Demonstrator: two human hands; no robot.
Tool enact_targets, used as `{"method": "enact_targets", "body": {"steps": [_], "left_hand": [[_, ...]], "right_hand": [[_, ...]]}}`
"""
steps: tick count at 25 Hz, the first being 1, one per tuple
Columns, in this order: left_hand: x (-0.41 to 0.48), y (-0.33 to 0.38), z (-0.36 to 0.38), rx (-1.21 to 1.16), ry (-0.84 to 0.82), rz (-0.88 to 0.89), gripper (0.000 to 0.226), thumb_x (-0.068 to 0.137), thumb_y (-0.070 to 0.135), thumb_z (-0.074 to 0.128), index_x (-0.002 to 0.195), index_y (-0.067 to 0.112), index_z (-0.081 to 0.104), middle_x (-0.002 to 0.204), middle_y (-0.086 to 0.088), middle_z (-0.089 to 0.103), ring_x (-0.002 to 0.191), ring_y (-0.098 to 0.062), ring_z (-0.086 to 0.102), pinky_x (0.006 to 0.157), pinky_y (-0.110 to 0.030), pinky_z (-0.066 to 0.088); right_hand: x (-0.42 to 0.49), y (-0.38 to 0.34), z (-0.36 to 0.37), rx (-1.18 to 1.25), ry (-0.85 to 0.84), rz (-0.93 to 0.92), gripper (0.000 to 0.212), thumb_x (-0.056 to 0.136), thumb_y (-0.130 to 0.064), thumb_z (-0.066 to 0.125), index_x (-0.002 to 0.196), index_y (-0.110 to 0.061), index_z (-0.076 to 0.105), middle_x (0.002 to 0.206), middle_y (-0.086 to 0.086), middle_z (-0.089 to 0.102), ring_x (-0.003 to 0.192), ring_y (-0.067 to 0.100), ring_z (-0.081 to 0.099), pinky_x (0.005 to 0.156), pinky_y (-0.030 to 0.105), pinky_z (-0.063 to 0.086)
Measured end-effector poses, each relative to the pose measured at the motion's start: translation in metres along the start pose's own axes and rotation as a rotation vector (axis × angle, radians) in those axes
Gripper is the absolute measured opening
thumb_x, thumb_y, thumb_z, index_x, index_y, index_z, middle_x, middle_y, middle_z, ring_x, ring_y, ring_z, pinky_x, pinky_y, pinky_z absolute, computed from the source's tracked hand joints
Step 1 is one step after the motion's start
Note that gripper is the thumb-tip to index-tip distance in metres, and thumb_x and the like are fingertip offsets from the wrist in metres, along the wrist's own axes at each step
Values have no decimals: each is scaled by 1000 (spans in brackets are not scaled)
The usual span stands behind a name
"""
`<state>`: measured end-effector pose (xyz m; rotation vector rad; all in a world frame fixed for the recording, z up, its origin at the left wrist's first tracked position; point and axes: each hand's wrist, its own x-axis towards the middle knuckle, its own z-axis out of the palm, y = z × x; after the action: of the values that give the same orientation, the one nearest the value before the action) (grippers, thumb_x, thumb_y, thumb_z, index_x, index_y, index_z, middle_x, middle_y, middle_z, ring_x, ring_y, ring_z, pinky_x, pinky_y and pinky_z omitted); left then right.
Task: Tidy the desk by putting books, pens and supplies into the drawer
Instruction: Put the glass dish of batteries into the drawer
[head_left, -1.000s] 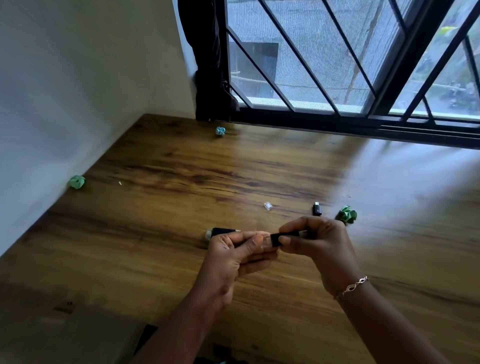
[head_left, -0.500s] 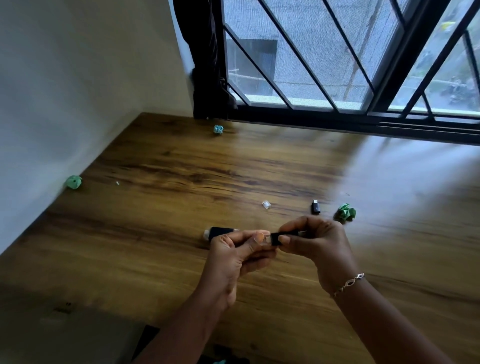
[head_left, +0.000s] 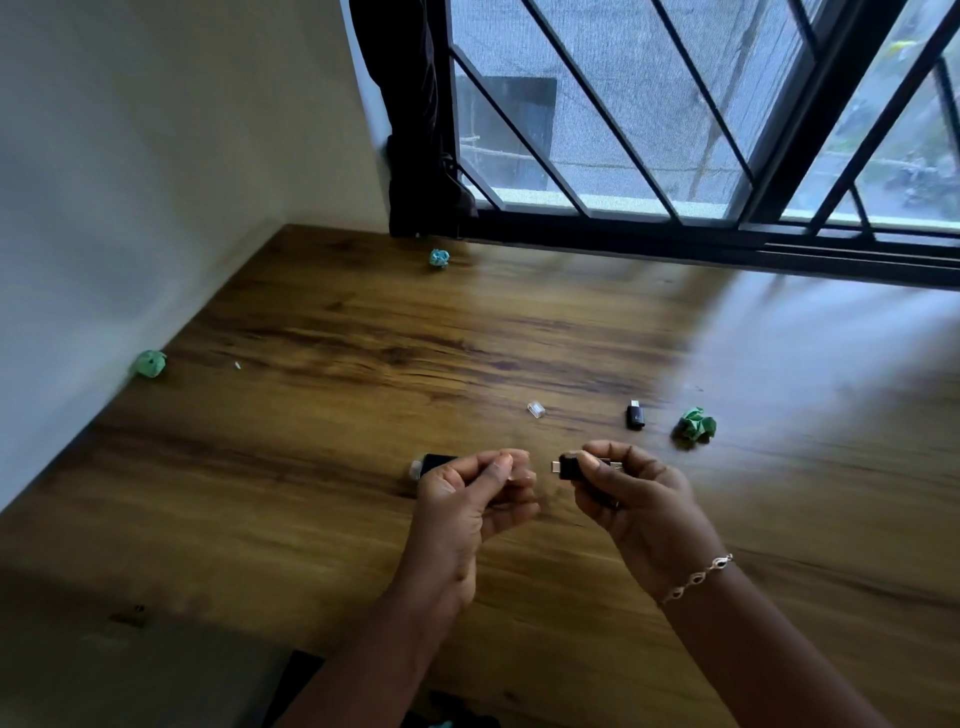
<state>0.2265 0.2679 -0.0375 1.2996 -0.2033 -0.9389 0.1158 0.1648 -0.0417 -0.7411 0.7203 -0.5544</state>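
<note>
My right hand (head_left: 636, 499) grips a small black USB stick (head_left: 571, 466), whose bare metal plug points left. My left hand (head_left: 467, 499) is a short gap to the left of the plug, with its fingertips pinched on what looks like a tiny clear cap (head_left: 514, 474). Just behind my left hand, a second black stick (head_left: 435, 462) with a clear end lies on the wooden desk (head_left: 322, 467). Farther back lie a loose clear cap (head_left: 536, 409) and a small black adapter (head_left: 635, 415).
Crumpled paper balls lie on the desk: a green one (head_left: 696, 425) right of the adapter, another green one (head_left: 149, 363) against the left wall, and a teal one (head_left: 439, 257) by the barred window (head_left: 623, 130). A grey surface (head_left: 104, 675) lies below the desk's near edge.
My hands were together on the black stick. They have now pulled apart, leaving the stick's metal plug bare in my right hand and the clear cap in my left.
</note>
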Motion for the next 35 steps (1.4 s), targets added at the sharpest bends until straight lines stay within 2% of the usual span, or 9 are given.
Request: {"method": "enact_targets", "body": {"steps": [1,3,6,11,14,16,21,31,35], "left_hand": [[2,0,-1,11,1,3,16,91,6,53,87,5,68,71,-5,68,60,-11,66,56,-23,56],[5,0,-3,31,1,19,17,91,6,52,88,6,69,70,-4,65,60,-10,63,57,-23,56],[7,2,-5,49,11,55,16,91,5,53,87,5,69,70,-3,65,61,-11,62,58,-24,56],[8,4,-5,24,37,78,7,88,2,56,89,1,63,68,-3,69,59,-11,65,55,-22,56],[9,4,-6,24,54,77,6,88,3,57,87,4,63,69,-4,69,60,-13,64,56,-22,57],[10,4,-6,35,58,78,7,88,2,56,86,4,63,73,-7,68,63,-14,64,56,-22,56],[13,4,-3,62,64,93,9,88,1,57,86,5,65,75,-7,68,63,-11,64,51,-18,52],[9,2,0,70,54,122,8,85,-2,59,83,4,64,77,-11,66,68,-19,64,55,-21,56],[8,5,0,88,60,152,11,83,-4,60,78,4,64,74,-9,66,63,-15,65,56,-23,57]], "right_hand": [[-1,-3,0,-15,-18,29,22,66,1,68,84,-8,58,78,15,64,63,18,69,55,25,57],[-3,-8,-1,-58,-82,92,28,82,12,49,101,-9,53,79,14,59,65,23,68,54,29,58],[-6,-10,0,-289,-123,49,43,81,13,53,115,-14,46,73,8,60,58,18,64,46,24,50],[-6,-4,4,-540,-129,-48,33,77,9,61,99,-13,51,77,5,65,60,12,62,48,20,47],[-6,-2,6,-663,-192,-56,39,82,12,55,105,-19,54,78,3,58,67,13,60,54,20,46],[-5,-1,5,-650,-184,-54,42,78,11,61,108,-16,53,71,3,60,62,14,60,50,19,44],[-1,0,5,-650,-188,-138,17,70,6,71,76,-7,63,61,5,64,51,9,56,44,16,40],[2,4,6,-656,-47,-238,20,70,6,72,67,-12,63,51,0,62,47,7,56,46,18,45],[2,3,7,-675,-68,-250,20,70,6,73,65,-12,64,53,2,61,48,11,55,45,19,44]]}}
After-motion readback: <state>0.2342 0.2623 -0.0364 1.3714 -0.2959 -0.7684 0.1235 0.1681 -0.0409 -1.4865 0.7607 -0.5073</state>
